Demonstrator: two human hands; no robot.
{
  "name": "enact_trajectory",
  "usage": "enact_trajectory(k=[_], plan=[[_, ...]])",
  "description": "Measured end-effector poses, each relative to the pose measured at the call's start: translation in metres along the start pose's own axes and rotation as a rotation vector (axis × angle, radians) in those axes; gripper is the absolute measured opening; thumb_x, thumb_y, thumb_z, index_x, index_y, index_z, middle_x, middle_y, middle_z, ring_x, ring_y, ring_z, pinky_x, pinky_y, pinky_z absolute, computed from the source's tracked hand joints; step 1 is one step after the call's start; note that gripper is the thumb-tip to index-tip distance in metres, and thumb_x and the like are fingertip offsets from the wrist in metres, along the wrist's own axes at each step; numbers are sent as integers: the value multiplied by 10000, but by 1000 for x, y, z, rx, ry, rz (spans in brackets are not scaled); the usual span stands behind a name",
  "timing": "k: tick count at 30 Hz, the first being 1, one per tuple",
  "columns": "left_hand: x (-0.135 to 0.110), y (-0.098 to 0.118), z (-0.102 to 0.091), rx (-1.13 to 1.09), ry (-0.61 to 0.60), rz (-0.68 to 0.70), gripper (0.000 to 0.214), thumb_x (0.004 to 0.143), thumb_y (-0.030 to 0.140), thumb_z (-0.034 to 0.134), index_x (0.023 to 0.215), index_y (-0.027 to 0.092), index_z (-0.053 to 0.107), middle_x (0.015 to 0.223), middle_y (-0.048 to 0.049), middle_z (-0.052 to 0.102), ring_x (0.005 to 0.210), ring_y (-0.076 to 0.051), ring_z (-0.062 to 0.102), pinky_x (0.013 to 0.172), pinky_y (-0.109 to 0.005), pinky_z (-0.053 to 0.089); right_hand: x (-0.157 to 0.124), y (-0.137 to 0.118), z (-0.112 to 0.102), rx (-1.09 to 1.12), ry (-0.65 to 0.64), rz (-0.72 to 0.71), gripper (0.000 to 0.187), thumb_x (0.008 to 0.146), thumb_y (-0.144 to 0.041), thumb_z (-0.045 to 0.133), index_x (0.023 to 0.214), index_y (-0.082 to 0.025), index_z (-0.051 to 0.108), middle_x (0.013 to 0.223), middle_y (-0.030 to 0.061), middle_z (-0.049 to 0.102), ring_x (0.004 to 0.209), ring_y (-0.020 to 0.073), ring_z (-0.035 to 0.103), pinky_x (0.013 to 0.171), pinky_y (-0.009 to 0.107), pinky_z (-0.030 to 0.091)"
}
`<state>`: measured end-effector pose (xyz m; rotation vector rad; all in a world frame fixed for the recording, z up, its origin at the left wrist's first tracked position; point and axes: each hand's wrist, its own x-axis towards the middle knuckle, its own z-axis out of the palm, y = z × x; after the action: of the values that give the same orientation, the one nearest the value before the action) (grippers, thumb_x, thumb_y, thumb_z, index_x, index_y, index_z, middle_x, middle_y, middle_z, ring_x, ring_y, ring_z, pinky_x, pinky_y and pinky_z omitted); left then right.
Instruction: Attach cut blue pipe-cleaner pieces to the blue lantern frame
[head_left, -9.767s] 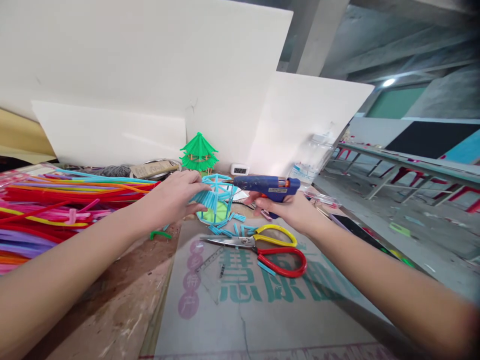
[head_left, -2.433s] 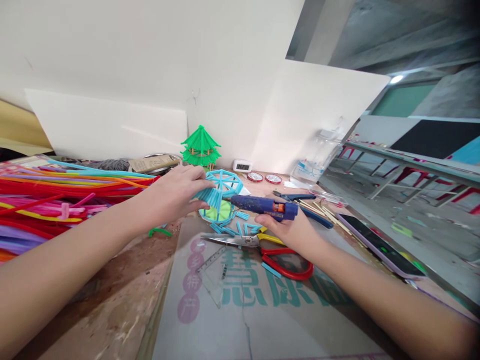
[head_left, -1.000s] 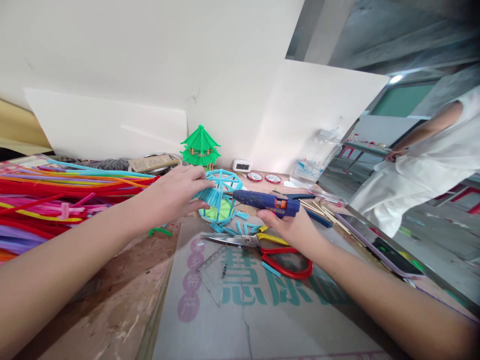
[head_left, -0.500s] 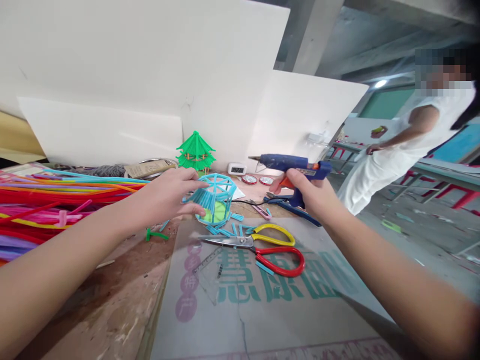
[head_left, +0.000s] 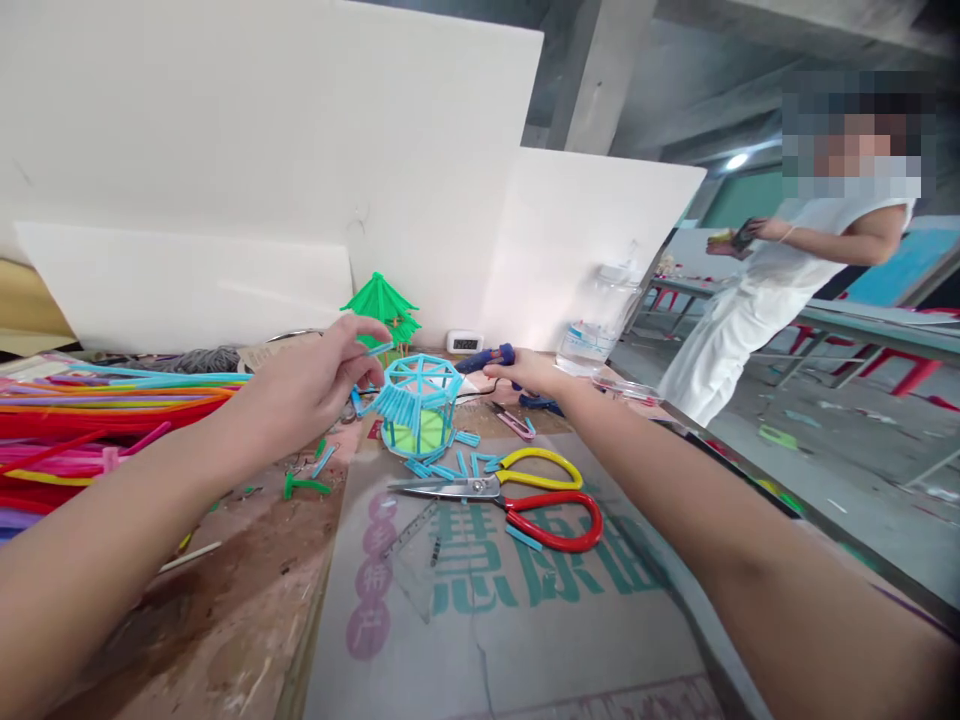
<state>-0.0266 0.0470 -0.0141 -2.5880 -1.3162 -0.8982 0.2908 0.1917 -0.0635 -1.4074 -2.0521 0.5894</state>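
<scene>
**Bright Colours All Over the Counter** (head_left: 247,620)

The little frame (head_left: 411,408) is sky blue, and its round bottom (head_left: 409,437) is lime green. Small cut bits (head_left: 461,463) are sky blue too. The pointy roof (head_left: 377,300) is bright green. The glue gun (head_left: 486,358) is dark blue. The scissors (head_left: 487,487) have silver blades, one yellow loop and one red loop. The fuzzy sticks (head_left: 97,412) make stripes of red, orange, yellow, pink, purple and blue. The mat (head_left: 405,670) is grey, with big blue-green letters (head_left: 474,592) and a row of purple dots (head_left: 367,628) with pale letters inside. The counter is pinky brown with dark specks. The clock (head_left: 465,342) and the big boards (head_left: 262,120) are white.
</scene>
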Motion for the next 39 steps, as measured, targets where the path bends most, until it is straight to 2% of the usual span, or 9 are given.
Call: enact_trajectory(k=[5, 9, 12, 13, 15, 19, 22, 31, 39], plan=[[0, 4, -5, -74, 33, -90, 204, 950, 333, 409, 1083, 218, 512, 932, -17, 729, 837, -191, 677, 708, -285, 487, 6, 18, 12, -24, 12, 19, 302, 733, -387, 710, 889, -130, 684, 784, 58, 717, 731, 180, 623, 687, 266, 483], [0, 8, -10, -53, 37, -128, 204, 887, 411, 537, 889, 246, 657, 928, 9, 721, 842, -193, 656, 713, -288, 469, 2, 21, -7, -20, 86, 7, 484, 736, -406, 713, 1129, -145, 605, 1019, 111, 696, 865, 208, 633, 741, 289, 492], [0, 11, -8, -62, 35, -63, 194, 872, 386, 567, 853, 229, 678, 901, 1, 706, 844, -179, 636, 738, -288, 470, -14, 3, -29, -6, 320, -34, 502, 866, -421, 550, 1277, -144, 472, 1137, 142, 625, 976, 198, 600, 808, 301, 478], [0, 12, -7, -44, 41, -16, 193, 880, 364, 556, 863, 217, 681, 901, -10, 702, 851, -178, 631, 749, -291, 472, -23, -9, -34, 23, 501, -110, 437, 867, -414, 546, 1209, -143, 516, 1041, 120, 643, 913, 188, 606, 778, 296, 478], [0, 14, -3, 31, 69, 116, 206, 905, 306, 515, 884, 194, 686, 903, -33, 698, 864, -183, 626, 774, -303, 473, -47, -42, -38, 103, 609, -236, 316, 902, -431, 486, 1013, -156, 594, 778, 47, 631, 704, 151, 586, 676, 275, 465], [0, 22, 4, 216, 109, 347, 201, 921, 195, 477, 903, 186, 677, 897, -53, 683, 851, -194, 609, 768, -325, 454, -102, -110, -14, 26, 214, -341, 240, 875, -370, 554, 826, -160, 659, 650, 9, 604, 588, 119, 525, 550, 239, 383], [-3, 27, 7, 305, 127, 439, 171, 916, 155, 485, 917, 190, 652, 878, -55, 663, 828, -196, 593, 752, -330, 442, -125, -133, 16, -31, 42, -423, 248, 896, -359, 536, 810, -173, 674, 672, 2, 613, 603, 109, 512, 550, 235, 358], [-6, 29, 11, 437, 117, 532, 121, 923, 196, 488, 949, 176, 605, 908, -66, 637, 871, -218, 571, 812, -369, 459, -125, -122, 43, 10, -62, -416, 338, 935, -314, 479, 664, -171, 622, 573, -20, 574, 544, 94, 478, 538, 236, 329], [-6, 24, 13, 485, 106, 545, 138, 914, 158, 476, 960, 175, 605, 925, -66, 634, 876, -222, 571, 832, -383, 459, -126, -120, 51, 92, 68, -344, 179, 874, -298, 564, 759, -177, 628, 647, -17, 596, 589, 102, 483, 527, 220, 348]])
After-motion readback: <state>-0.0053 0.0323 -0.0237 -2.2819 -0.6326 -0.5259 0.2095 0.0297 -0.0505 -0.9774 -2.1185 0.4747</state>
